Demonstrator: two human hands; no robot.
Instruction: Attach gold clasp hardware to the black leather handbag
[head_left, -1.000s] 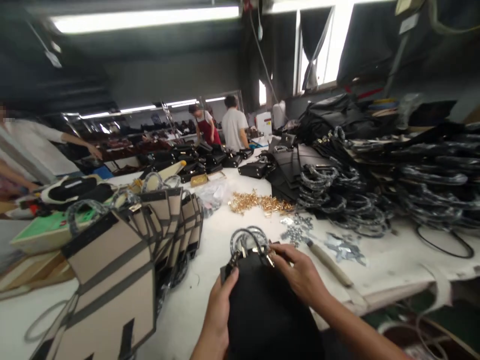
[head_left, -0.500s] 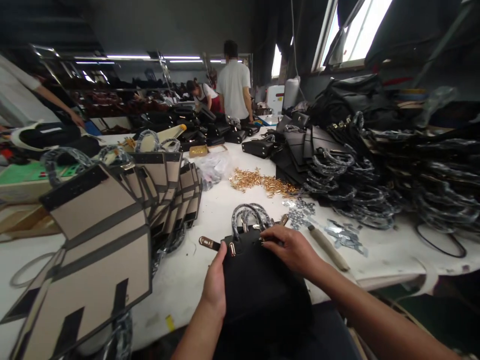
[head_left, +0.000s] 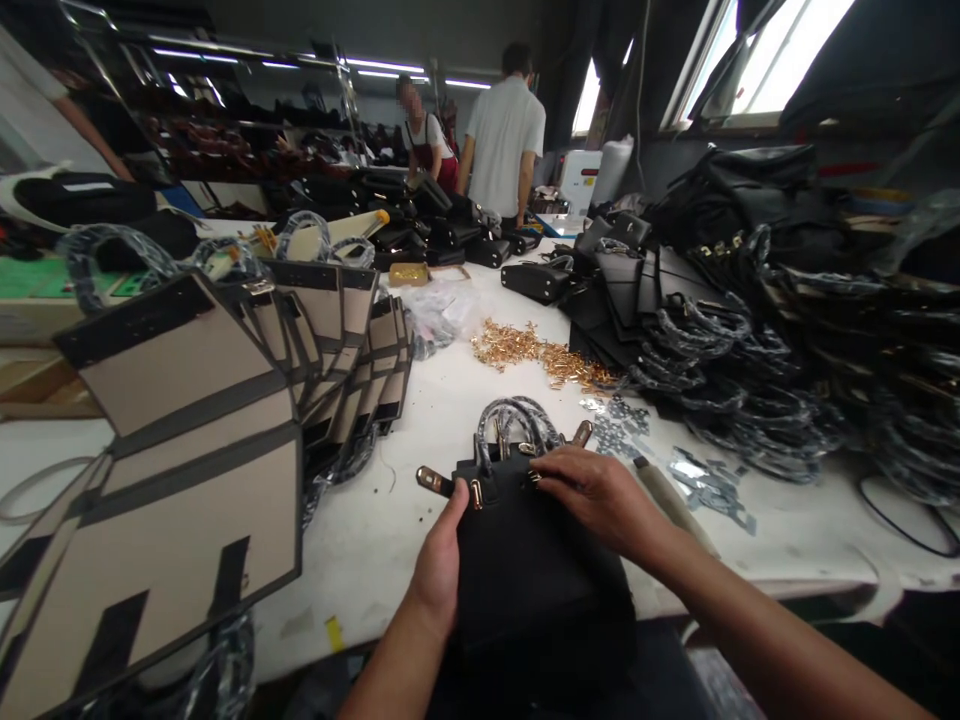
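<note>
A black handbag (head_left: 536,570) stands in front of me at the table's near edge, its looped handles (head_left: 517,415) wrapped in clear plastic. My left hand (head_left: 442,555) grips the bag's left side, thumb on the front and the other fingers hidden behind. Near that thumb a gold fitting (head_left: 476,494) sits on the bag's front. A strap end with a gold plate (head_left: 435,481) juts out on the left, and another (head_left: 583,433) on the right. With fingertips pinched, my right hand (head_left: 592,495) holds a small gold metal fitting (head_left: 534,476) against the upper front.
Gold fittings (head_left: 525,348) lie heaped mid-table, with flat silver plates (head_left: 619,425) nearer. A grey-brown rod-like tool (head_left: 675,500) rests right of my hand. Unfolded bag panels (head_left: 202,480) stack at left; black bag pieces (head_left: 697,350) pile at right. Co-workers (head_left: 506,130) stand beyond.
The view has shifted, so the table and bag appear slightly displaced. Both hands keep their places on the bag. A co-worker at the back has straightened up.
</note>
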